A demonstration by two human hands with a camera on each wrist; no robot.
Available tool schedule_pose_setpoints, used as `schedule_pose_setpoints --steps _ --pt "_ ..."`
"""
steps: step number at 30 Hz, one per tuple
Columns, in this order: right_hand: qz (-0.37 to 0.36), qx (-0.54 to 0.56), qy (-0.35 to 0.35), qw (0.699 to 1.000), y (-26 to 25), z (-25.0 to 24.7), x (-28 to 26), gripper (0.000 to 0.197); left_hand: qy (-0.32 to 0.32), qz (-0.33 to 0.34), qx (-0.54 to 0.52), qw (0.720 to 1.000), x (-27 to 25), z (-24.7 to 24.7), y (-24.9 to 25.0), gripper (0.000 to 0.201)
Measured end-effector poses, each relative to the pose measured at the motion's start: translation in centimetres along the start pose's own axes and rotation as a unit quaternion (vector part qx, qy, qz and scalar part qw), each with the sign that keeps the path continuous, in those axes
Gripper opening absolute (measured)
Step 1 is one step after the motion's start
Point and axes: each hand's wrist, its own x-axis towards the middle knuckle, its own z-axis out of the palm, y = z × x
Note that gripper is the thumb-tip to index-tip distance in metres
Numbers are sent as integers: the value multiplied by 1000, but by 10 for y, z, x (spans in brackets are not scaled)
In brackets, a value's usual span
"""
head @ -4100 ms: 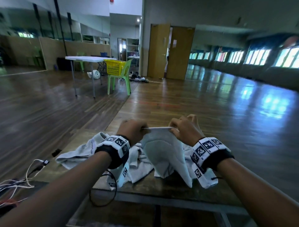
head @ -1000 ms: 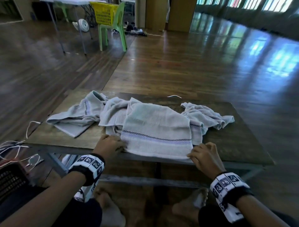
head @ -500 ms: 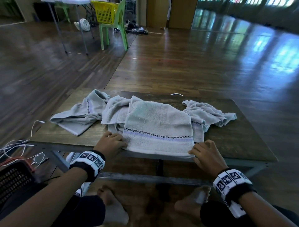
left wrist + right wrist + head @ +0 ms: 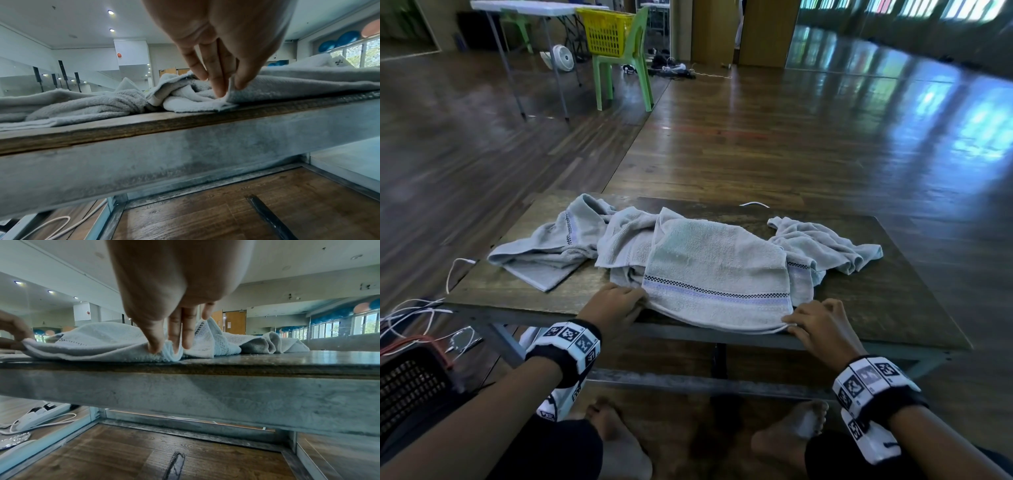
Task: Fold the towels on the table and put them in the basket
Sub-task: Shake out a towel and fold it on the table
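A grey towel (image 4: 715, 267) with a checked and purple band lies spread on the low wooden table (image 4: 893, 308), its near edge at the table's front. My left hand (image 4: 640, 300) pinches its near left corner, and my right hand (image 4: 791, 324) pinches the near right corner. The left wrist view has thumb and fingers of the left hand (image 4: 226, 88) closed on the towel's (image 4: 298, 84) edge. In the right wrist view the right hand (image 4: 164, 348) nips a fold of the towel (image 4: 98, 340). Crumpled grey towels lie behind at the left (image 4: 544, 250) and right (image 4: 825, 246).
A black basket (image 4: 407, 387) stands on the floor at my lower left, beside white and red cables (image 4: 414, 315). Far back, a yellow basket (image 4: 607, 31) sits on a green chair (image 4: 640, 51) next to a white folding table (image 4: 534, 7). My bare feet are under the table.
Four seconds ago both hands held the towel up in the air; now it lies flat on the table. Over the last second the hands stay at its near corners.
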Motion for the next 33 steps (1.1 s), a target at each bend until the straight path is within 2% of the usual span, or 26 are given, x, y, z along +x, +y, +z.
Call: schedule_pose_setpoints --steps 4,7,11,13,15,17,20,23,25,27,29,33 --pt "34 39 -22 998 3 0 0 17 -7 26 29 999 -3 2 -4 30" --pt "48 59 -34 997 3 -3 2 18 7 26 22 999 -3 -3 -1 27" --pt "73 83 -8 994 3 -20 8 17 48 20 1 999 5 -22 2 22" --pt "78 113 19 990 5 -36 15 17 55 12 -18 998 12 -37 5 27" --pt "71 144 49 986 9 -58 25 16 72 -32 -66 995 22 -58 11 31" --pt "57 153 87 983 13 -83 36 16 103 -75 -131 983 35 -80 18 24" --pt "48 136 162 976 22 -127 52 20 174 -69 -181 965 55 -121 29 8" --pt "60 139 222 963 28 -170 62 21 222 -69 -193 953 70 -159 34 12" --pt "58 142 253 955 28 -197 64 14 256 -36 -186 948 76 -182 36 7" --pt "35 139 282 949 29 -219 66 10 264 -16 -176 948 79 -202 36 15" --pt "6 143 294 945 31 -235 68 14 268 -11 -147 952 81 -217 33 24" --pt "-26 155 279 947 30 -247 67 15 299 18 -101 949 79 -236 29 45"
